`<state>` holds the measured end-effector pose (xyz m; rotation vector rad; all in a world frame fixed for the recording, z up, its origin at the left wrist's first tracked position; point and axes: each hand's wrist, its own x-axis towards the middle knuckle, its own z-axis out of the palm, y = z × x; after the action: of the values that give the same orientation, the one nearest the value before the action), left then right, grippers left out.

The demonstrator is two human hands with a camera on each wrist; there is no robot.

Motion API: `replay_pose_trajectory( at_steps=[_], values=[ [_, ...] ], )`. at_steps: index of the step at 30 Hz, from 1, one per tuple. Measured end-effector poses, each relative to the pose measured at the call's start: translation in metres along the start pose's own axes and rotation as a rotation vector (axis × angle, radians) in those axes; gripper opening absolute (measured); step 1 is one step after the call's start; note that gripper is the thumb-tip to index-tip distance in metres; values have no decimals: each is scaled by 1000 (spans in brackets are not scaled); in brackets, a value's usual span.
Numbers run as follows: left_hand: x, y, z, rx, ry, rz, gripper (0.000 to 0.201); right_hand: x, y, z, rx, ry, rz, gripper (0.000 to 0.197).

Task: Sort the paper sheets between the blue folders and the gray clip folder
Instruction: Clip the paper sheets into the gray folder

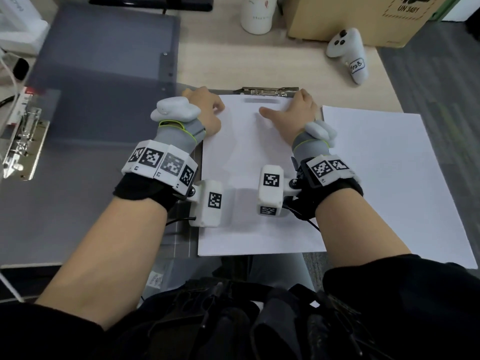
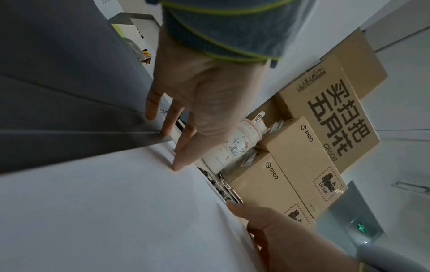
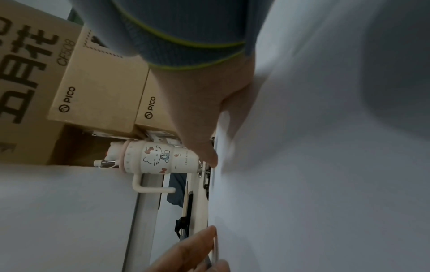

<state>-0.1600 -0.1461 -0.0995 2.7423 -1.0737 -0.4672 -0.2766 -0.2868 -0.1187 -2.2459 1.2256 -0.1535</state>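
White paper sheets [image 1: 249,178] lie in a stack at the centre of the head view, their top edge just below the metal clip [image 1: 270,91] of the gray clip folder [image 1: 188,240], whose board shows only as a thin strip along the stack's left side. The left hand [image 1: 205,110] rests at the stack's upper left corner; in the left wrist view its fingers [image 2: 184,156] are straight, tips touching the paper edge, gripping nothing. The right hand [image 1: 293,110] sits at the upper right corner beside the clip, thumb flat on the top sheet; its other fingers reach over the top edge and whether they hold anything I cannot tell. A second white sheet [image 1: 384,183] lies flat at the right of the frame, just beside the stack. An open blue-gray folder [image 1: 98,100] fills the left half of the frame, and at the far left edge lies a lever-arch ring mechanism [image 1: 23,141]. On the pale counter [image 1: 298,63] in the upper part of the frame stand a white cartoon-printed bottle [image 1: 257,14] and a cardboard box [image 1: 363,16], with a white handheld controller [image 1: 349,53] lying in front of the box.
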Motion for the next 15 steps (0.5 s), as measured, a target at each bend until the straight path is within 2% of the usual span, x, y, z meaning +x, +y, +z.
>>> replay_pose_trajectory(
  at_steps=[3,6,11,13,15],
  values=[
    [4,1,-2,-55,48,-5,37,5,1,10,-34,18,-50,95],
    [10,1,-3,-132,89,-40,30,6,2,20,-80,65,-124,89],
    [19,9,-12,-256,112,-56,23,7,4,23,-174,-39,-206,72],
    [25,18,-15,-400,136,-28,22,7,4,24,-205,-64,-228,67],
    [34,30,-16,-594,213,17,29,8,5,27,-231,-58,-240,64]
  ],
)
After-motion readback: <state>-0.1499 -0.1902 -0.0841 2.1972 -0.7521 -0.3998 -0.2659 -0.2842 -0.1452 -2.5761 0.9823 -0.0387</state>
